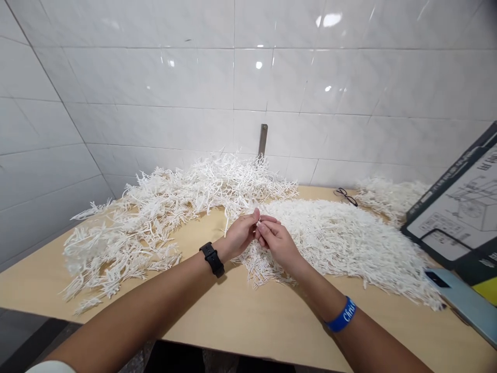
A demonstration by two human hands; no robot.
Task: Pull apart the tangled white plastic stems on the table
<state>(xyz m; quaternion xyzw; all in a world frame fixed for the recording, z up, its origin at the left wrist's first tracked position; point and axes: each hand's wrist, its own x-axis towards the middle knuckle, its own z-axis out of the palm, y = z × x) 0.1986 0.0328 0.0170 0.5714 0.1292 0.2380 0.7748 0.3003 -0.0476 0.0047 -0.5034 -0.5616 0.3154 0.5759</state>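
Note:
My left hand [241, 233] and my right hand [277, 241] meet over the middle of the table. Their fingertips pinch a small white piece [258, 223], mostly hidden by the fingers, so its exact shape is unclear. Behind and to the left spreads a loose heap of white, branching, twig-like strands [155, 207], apparently plastic. Directly beside my right hand lies a denser mound of short thin white pieces [341, 243], which reaches under both hands. A black watch [212, 259] is on my left wrist, and a blue wristband [342, 315] on my right forearm.
A wooden tabletop [233, 316] runs up to a white tiled wall [194, 77]. Glasses [345, 196] and another white heap [392, 194] lie at the back right. A printed box [462, 207] and a light-blue phone [466, 303] are at the right. A metal strip [263, 139] stands against the wall.

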